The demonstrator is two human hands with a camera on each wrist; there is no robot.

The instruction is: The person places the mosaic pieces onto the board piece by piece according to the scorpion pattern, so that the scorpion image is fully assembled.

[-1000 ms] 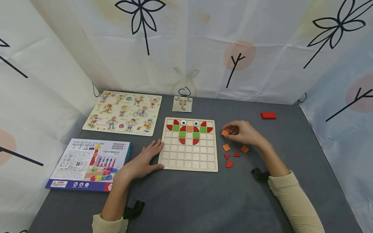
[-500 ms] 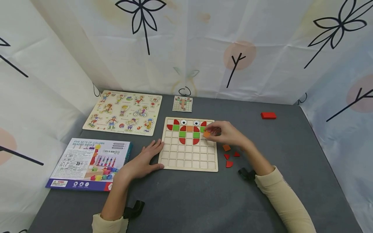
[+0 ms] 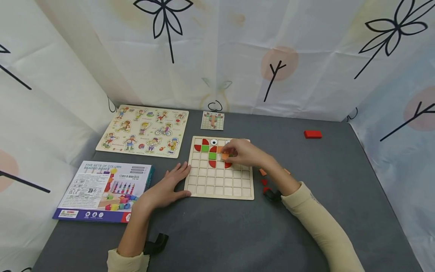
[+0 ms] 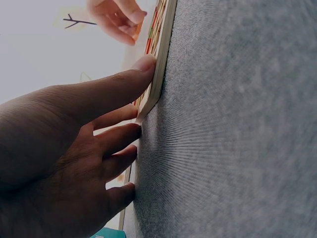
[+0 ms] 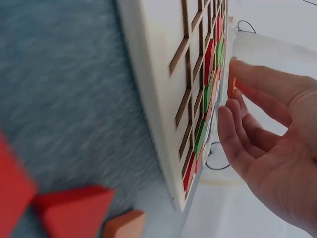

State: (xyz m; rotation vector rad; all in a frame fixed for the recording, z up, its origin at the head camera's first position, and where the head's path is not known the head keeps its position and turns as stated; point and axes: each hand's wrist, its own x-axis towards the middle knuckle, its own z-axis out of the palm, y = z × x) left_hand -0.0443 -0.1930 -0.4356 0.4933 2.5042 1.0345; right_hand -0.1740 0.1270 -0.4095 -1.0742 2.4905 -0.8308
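A wooden grid board (image 3: 217,185) lies flat on the grey table, its upper cells partly filled with red, green and orange tiles and a round eye piece (image 3: 213,142). My left hand (image 3: 166,189) rests at its left side; in the left wrist view the thumb (image 4: 143,67) touches the board's edge, fingers spread. Over the upper middle of the board, my right hand (image 3: 246,153) pinches an orange square tile (image 3: 225,156) between thumb and fingertips. In the right wrist view this tile (image 5: 232,87) appears edge-on, above the board surface. The right hand hides several filled cells.
Right of the board lie loose pieces: an orange tile (image 3: 263,172), a red triangle (image 3: 264,182) and others partly behind the right arm. A pattern card (image 3: 212,120) lies behind the board. A picture puzzle (image 3: 142,131) and a box (image 3: 102,192) lie left; a red block (image 3: 312,134) sits far right.
My right hand has carried the orange tile leftward from beside the loose pieces to above the board's upper middle. My left hand has stayed at the board's left edge.
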